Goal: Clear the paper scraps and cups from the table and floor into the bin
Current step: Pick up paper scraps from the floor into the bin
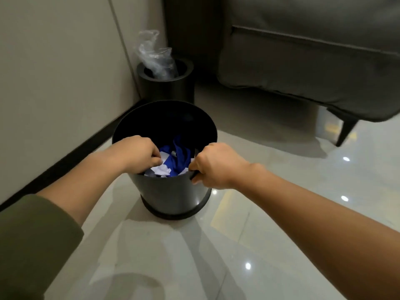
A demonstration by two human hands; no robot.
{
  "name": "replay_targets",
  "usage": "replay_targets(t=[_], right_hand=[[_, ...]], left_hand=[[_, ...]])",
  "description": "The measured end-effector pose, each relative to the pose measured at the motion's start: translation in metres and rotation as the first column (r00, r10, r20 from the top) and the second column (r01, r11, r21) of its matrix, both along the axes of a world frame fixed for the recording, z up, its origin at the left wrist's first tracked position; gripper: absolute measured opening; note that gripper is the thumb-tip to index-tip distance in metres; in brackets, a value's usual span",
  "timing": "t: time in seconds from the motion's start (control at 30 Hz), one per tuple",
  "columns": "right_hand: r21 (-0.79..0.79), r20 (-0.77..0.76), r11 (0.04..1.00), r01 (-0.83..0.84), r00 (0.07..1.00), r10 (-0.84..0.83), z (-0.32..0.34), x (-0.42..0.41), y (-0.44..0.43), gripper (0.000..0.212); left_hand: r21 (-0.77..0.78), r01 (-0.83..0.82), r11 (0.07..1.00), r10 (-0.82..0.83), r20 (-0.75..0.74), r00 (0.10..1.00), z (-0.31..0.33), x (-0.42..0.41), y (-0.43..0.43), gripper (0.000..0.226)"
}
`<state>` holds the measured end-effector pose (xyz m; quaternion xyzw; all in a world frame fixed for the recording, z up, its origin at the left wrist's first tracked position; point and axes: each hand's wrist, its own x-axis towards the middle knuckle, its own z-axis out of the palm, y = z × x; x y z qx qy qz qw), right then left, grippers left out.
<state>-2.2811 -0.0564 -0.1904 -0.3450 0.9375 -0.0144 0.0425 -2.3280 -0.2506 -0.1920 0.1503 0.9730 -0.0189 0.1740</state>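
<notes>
Gripping bin (173, 191), left hand (138, 152), right hand (216, 165), fingers (154, 158) curled over rim, paper scraps (161, 169) inside

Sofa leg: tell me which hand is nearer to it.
Right. The right hand grips the bin's right rim, on the side toward the sofa leg. The left hand is over the bin's left rim, across the bin from the leg.
</notes>
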Motion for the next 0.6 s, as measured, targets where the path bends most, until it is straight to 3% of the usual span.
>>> replay_targets(t=[0.27,0.4,0.6], right_hand=[[-0.004,-0.13,0.943,0.333,0.935,-0.331,0.038,0.048,0.137,0.02],[-0.078,-0.245,0.899,0.43,0.866,-0.436,0.06,0.084,0.204,0.016],[-0.078,-0.24,0.787,0.612,0.755,-0.61,0.086,0.137,0.293,0.011]], left_hand=[[0.02,0.426,0.904,-0.426,-0.026,0.904,0.041,-0.016,0.164,0.033],[0.188,0.523,0.831,-0.519,-0.076,0.852,0.064,-0.009,0.245,0.027],[0.301,0.648,0.699,-0.643,-0.132,0.755,0.09,0.021,0.355,0.027]])
